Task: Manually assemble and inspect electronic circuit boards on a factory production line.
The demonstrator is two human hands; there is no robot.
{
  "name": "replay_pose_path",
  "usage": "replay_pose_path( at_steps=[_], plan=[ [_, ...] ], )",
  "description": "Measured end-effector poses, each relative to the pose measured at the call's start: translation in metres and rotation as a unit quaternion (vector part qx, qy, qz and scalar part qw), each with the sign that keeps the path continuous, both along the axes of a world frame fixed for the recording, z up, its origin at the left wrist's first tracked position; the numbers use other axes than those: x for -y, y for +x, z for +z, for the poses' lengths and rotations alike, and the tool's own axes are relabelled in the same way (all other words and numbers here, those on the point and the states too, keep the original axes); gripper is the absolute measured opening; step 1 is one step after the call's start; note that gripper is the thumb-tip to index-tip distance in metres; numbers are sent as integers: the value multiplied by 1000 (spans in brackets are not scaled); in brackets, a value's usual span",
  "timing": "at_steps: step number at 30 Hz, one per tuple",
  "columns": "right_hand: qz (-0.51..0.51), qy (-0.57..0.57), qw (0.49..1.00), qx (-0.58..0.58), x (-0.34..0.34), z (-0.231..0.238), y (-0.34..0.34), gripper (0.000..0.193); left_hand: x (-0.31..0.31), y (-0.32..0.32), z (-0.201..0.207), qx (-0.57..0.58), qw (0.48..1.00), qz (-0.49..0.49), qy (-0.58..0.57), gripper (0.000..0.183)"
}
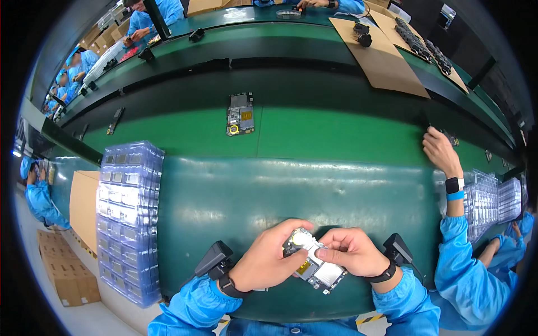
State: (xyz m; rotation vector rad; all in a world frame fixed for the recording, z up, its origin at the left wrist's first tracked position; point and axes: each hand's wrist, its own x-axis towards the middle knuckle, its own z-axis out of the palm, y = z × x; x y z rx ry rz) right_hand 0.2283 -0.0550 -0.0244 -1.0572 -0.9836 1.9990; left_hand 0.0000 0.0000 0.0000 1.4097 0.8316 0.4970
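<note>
A flat black-and-silver rectangular circuit board [328, 273] is gripped by the left hand [270, 256] and right hand [354, 253] above the glossy dark-green tabletop [291, 193], toward its near edge; the grip underneath cannot be made out. Along the left edge, clear plastic trays [128, 224] are stacked.

One left grip [268, 256] and one right grip [357, 253] hold one circuit board [322, 273]; well beyond the left grip, one larger-looking board [241, 115]; left of it, one tall tray stack [128, 224]; outside the grips, two black boxy devices [216, 259].
</note>
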Motion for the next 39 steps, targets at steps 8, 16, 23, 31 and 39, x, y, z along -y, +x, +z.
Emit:
replay_pose_path(
  at_steps=[8, 16, 23, 31, 39],
  plan=[
    [30, 54, 997, 49, -3, 0, 2, 8, -3, -8, -2, -55, 994, -48, 83, 42],
    [-143, 15, 989, 44, -20, -2, 13, 8, -8, -7, -10, -68, 986, 79, 129, 47],
    [-388, 78, 909, -133, -116, -14, 30, 15, -25, -1, -26, -10, 989, 144, 36, 45],
    [-302, 195, 933, 27, -100, -22, 6, 38, -24, -7, -32, -12, 986, 138, 88, 41],
    [-226, 267, 921, 169, -110, 11, -43, 21, -28, 7, -60, -15, 945, 195, 263, 27]
  ],
)
